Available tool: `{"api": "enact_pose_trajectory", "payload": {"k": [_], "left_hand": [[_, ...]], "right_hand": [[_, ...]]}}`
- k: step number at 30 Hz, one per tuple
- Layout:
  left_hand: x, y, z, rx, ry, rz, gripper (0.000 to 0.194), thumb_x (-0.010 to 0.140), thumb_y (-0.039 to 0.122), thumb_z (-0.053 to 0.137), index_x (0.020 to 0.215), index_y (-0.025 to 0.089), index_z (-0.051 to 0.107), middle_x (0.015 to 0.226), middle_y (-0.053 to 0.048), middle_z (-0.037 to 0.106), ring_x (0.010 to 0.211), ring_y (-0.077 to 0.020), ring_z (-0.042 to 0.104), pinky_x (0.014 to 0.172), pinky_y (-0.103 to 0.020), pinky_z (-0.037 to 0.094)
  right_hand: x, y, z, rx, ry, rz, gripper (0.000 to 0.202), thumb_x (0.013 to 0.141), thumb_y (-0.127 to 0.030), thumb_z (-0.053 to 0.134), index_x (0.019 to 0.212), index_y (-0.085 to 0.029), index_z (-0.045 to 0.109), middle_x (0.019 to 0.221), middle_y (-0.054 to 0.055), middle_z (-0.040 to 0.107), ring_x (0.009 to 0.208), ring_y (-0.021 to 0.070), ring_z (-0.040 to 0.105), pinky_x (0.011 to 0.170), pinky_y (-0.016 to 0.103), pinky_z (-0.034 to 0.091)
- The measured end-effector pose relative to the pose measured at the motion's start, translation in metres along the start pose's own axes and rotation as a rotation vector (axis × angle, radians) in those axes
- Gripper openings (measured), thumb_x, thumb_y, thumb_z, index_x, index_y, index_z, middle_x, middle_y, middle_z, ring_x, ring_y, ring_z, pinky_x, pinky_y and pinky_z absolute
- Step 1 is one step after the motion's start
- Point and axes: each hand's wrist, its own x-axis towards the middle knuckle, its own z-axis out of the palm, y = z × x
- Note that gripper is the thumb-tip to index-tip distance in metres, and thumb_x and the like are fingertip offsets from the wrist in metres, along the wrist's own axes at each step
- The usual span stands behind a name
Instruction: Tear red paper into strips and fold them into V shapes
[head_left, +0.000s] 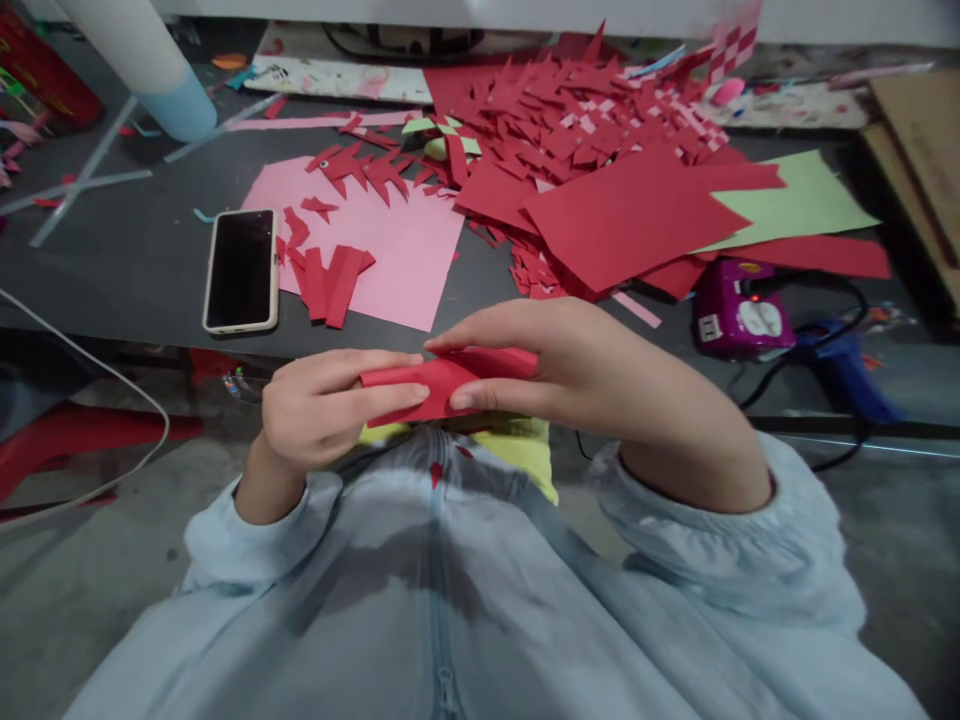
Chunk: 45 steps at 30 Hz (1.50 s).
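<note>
A folded piece of red paper (441, 385) is held between both hands, just in front of the table's near edge. My left hand (337, 402) grips its left part, with fingers along the top and front. On the right part, my right hand (551, 362) pinches it with the thumb in front and the fingers behind. Beyond the hands, a pink sheet (405, 250) lies on the dark table (135, 260), bearing folded red strips (330, 285) and red paper cutouts (349, 170).
Left of the pink sheet lies a phone (241, 270). Large red sheets (637, 215), a green sheet (802, 205) and a heap of red pieces (555, 110) cover the back right. A purple box (742, 310) and a blue glue gun (844, 370) with cables sit at right.
</note>
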Motion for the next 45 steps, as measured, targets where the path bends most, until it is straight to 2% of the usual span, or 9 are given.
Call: {"api": "enact_pose_trajectory", "payload": {"k": [5, 11, 13, 15, 18, 26, 34, 40, 45], "left_hand": [[0.003, 0.011, 0.001, 0.043, 0.079, -0.024, 0.022, 0.085, 0.025, 0.07, 0.101, 0.038, 0.076, 0.109, -0.001, 0.077, 0.084, -0.0158, 0.076, 0.073, -0.023, 0.061], [-0.003, -0.001, 0.003, -0.096, 0.004, 0.01, 0.052, 0.088, 0.019, 0.057, 0.136, 0.04, 0.057, 0.127, -0.001, 0.07, 0.099, -0.0181, 0.074, 0.08, -0.028, 0.062], [-0.008, -0.003, 0.008, -0.147, 0.058, -0.078, 0.06, 0.089, 0.016, 0.052, 0.145, 0.037, 0.047, 0.125, -0.001, 0.071, 0.102, -0.0186, 0.073, 0.085, -0.03, 0.062], [-0.014, -0.002, 0.013, -0.207, 0.148, -0.264, 0.06, 0.09, 0.014, 0.05, 0.145, 0.038, 0.046, 0.124, 0.0, 0.072, 0.104, -0.019, 0.073, 0.092, -0.032, 0.06], [-0.017, 0.0, 0.018, -0.241, 0.224, -0.4, 0.049, 0.094, 0.021, 0.05, 0.141, 0.037, 0.053, 0.121, -0.001, 0.073, 0.106, -0.0211, 0.072, 0.097, -0.036, 0.059], [-0.001, -0.001, 0.016, 0.036, 0.266, -0.202, 0.032, 0.08, 0.022, 0.076, 0.112, 0.026, 0.072, 0.101, -0.003, 0.078, 0.089, -0.0181, 0.074, 0.083, -0.03, 0.061], [0.003, 0.003, 0.02, 0.083, 0.314, -0.259, 0.009, 0.081, 0.022, 0.075, 0.09, 0.024, 0.075, 0.084, 0.0, 0.078, 0.074, -0.0146, 0.072, 0.069, -0.027, 0.058], [0.007, 0.008, 0.025, -0.025, 0.331, -0.299, 0.007, 0.08, 0.02, 0.075, 0.083, 0.025, 0.075, 0.075, 0.001, 0.075, 0.065, -0.0125, 0.067, 0.061, -0.026, 0.053], [0.014, 0.013, 0.031, -0.208, 0.445, -0.463, 0.002, 0.079, 0.02, 0.076, 0.078, 0.022, 0.075, 0.074, 0.001, 0.073, 0.066, -0.0112, 0.065, 0.062, -0.024, 0.052]], "right_hand": [[0.002, -0.006, -0.004, -0.019, -0.05, -0.067, 0.026, 0.088, -0.036, 0.064, 0.108, -0.022, 0.073, 0.102, 0.006, 0.076, 0.089, 0.0191, 0.069, 0.074, 0.028, 0.046], [0.005, -0.01, -0.001, -0.134, -0.048, -0.036, 0.023, 0.094, -0.036, 0.055, 0.094, -0.021, 0.072, 0.088, 0.005, 0.073, 0.077, 0.0174, 0.063, 0.064, 0.028, 0.037], [0.005, -0.01, 0.0, -0.207, -0.022, -0.017, 0.022, 0.093, -0.035, 0.055, 0.09, -0.02, 0.071, 0.082, 0.005, 0.071, 0.073, 0.0176, 0.061, 0.063, 0.028, 0.035], [0.006, -0.009, 0.002, -0.275, 0.012, -0.01, 0.021, 0.093, -0.033, 0.055, 0.085, -0.019, 0.069, 0.077, 0.005, 0.069, 0.071, 0.0177, 0.058, 0.062, 0.029, 0.034], [0.006, -0.006, 0.006, -0.362, 0.073, -0.025, 0.019, 0.093, -0.028, 0.054, 0.084, -0.019, 0.069, 0.075, 0.005, 0.067, 0.072, 0.0184, 0.057, 0.062, 0.029, 0.033], [0.007, 0.005, 0.02, -0.473, 0.263, -0.177, 0.024, 0.094, -0.022, 0.051, 0.084, -0.016, 0.072, 0.075, 0.007, 0.07, 0.068, 0.0181, 0.058, 0.062, 0.031, 0.037], [0.007, 0.01, 0.028, -0.477, 0.318, -0.235, 0.023, 0.095, -0.024, 0.053, 0.085, -0.015, 0.073, 0.077, 0.008, 0.071, 0.069, 0.0186, 0.06, 0.065, 0.032, 0.04], [0.011, 0.007, 0.034, -0.332, 0.35, -0.267, 0.025, 0.095, -0.03, 0.056, 0.085, -0.013, 0.073, 0.074, 0.008, 0.071, 0.067, 0.0173, 0.06, 0.064, 0.03, 0.039], [0.011, 0.0, 0.039, -0.067, 0.331, -0.18, 0.026, 0.097, -0.029, 0.052, 0.086, -0.016, 0.072, 0.075, 0.004, 0.072, 0.068, 0.0127, 0.062, 0.064, 0.024, 0.042]]}}
